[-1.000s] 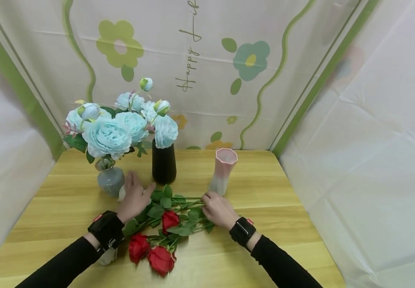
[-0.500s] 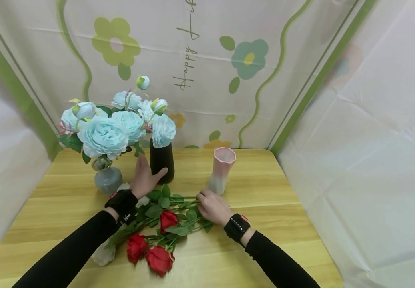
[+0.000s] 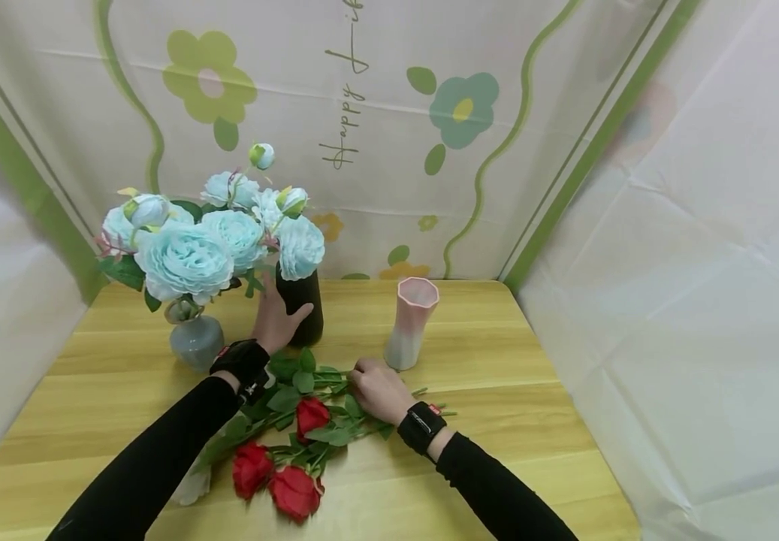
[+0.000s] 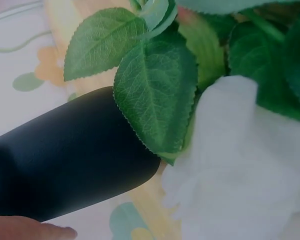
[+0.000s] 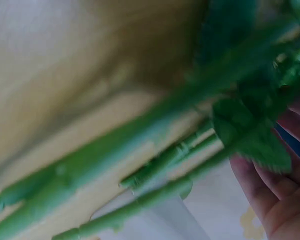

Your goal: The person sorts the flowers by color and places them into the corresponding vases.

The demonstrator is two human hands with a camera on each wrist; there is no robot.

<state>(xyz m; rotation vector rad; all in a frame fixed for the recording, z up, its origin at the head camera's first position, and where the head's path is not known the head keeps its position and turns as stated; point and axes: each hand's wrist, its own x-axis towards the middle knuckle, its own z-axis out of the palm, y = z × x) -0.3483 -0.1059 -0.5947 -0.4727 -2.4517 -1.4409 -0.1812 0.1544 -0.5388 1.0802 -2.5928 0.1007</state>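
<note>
Blooms (image 3: pixel 189 259) partly hiding black vase (image 3: pixel 309 315), pink vase (image 3: pixel 409 327)

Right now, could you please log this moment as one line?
left hand: at black vase | right hand: at stems, grip unclear | red roses: on table | pink vase: upright

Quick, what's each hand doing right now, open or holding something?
Left hand: open, spread at the black vase.
Right hand: at the green stems; whether it's gripping them can't be told.
</note>
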